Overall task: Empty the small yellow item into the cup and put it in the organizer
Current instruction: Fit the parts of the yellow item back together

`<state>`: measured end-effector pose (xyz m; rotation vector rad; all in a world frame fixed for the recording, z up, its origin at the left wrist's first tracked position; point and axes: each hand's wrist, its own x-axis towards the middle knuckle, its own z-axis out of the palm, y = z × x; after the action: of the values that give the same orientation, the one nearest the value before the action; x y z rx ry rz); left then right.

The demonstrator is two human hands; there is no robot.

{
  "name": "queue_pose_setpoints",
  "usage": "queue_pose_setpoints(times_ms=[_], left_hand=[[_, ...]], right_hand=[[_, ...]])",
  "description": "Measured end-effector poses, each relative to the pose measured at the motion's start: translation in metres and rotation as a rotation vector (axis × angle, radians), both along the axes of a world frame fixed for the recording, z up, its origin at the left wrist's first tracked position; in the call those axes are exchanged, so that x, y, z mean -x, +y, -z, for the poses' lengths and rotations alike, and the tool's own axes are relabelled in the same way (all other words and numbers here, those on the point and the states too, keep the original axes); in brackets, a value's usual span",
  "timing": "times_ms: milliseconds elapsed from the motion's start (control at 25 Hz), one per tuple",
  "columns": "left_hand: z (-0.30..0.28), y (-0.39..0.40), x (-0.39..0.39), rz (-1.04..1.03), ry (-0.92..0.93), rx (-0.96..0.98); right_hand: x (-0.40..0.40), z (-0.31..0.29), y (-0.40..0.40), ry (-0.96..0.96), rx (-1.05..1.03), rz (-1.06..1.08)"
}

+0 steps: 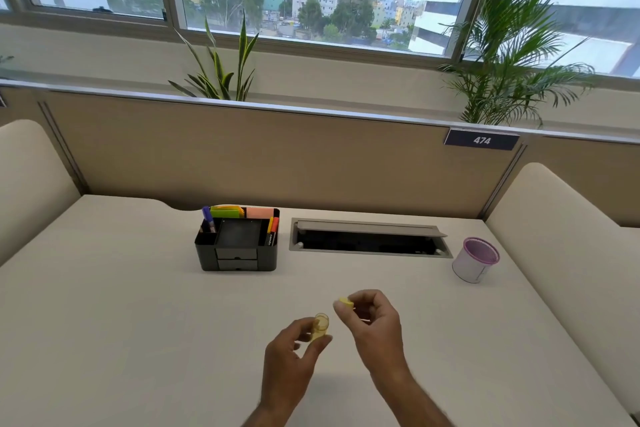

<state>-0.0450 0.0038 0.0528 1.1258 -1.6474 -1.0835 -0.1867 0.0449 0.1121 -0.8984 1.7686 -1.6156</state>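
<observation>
My left hand pinches the small yellow container by its sides; my right hand pinches its cap — both above the table, nearer me than the organizer. Light, probably slippery — I'd grip mid-body. The cup stands far right of the organizer.

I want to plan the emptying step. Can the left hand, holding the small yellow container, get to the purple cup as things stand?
Probably yes. The left hand holds the small yellow container, and the table between it and the purple cup is bare. Only the right hand, holding the yellow cap, sits on that path.
</observation>
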Motion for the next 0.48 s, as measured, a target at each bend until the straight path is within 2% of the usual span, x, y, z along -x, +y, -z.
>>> queue_pose_setpoints(times_ms=[120,360,480], left_hand=[[-0.005,0.003,0.000,0.033,-0.004,0.012],[-0.015,0.002,-0.004,0.046,-0.011,0.065],[-0.015,0.000,-0.006,0.047,-0.026,0.073]], right_hand=[[-0.013,-0.008,0.000,-0.004,0.044,-0.033],[-0.021,-0.004,0.006,0.203,-0.008,-0.107],[-0.015,-0.004,0.007,0.385,-0.035,-0.141]])
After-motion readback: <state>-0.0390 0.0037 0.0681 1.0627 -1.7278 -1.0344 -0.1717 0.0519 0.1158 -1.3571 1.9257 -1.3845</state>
